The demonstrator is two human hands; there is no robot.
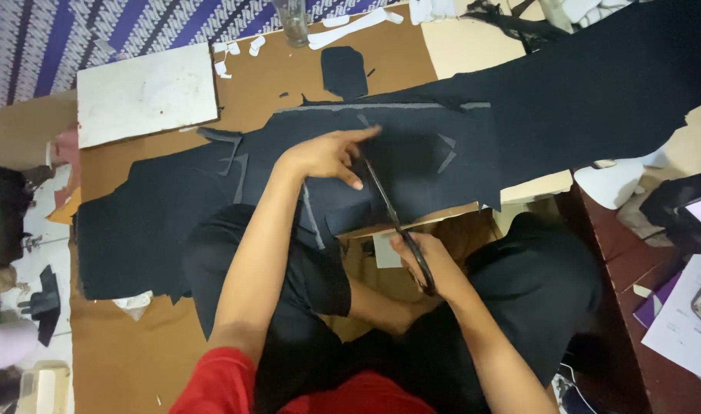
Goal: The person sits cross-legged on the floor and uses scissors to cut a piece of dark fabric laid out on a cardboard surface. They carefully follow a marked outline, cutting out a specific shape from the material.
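Down on the brown cardboard-covered work surface (396,54) lies a large sheet of dark navy, soft-looking fabric (412,153), spread flat across the middle of the view with pale chalk lines marked on it and a ragged edge trailing off to the left. The left hand (324,157) rests on top of this cloth, palm down and fingers spread fairly wide, the forefinger stretched out to the right, pressing the material flat just beside the blades. The right hand (427,264) is closed through the handles of a pair of long black-handled scissors (393,218), whose blades run up and away from the person into the cloth; whether the blades are parted or closed cannot be told at this size. The fabric looks light and limp, the kind that drapes and shifts under a blade, so it seems best held as it is, pinned flat with an open palm near the cut line and not pinched at an edge. The scissors appear stiff and fairly weighty, to be gripped by the loops. Beyond the cloth sit a white rectangular board (147,92), a small dark cut-out fabric piece (343,70), white paper scraps (350,27) and a clear glass bottle (293,21); a purple patterned textile (97,31) covers the far left corner. White papers (684,314) lie on a dark wooden ledge at the right.
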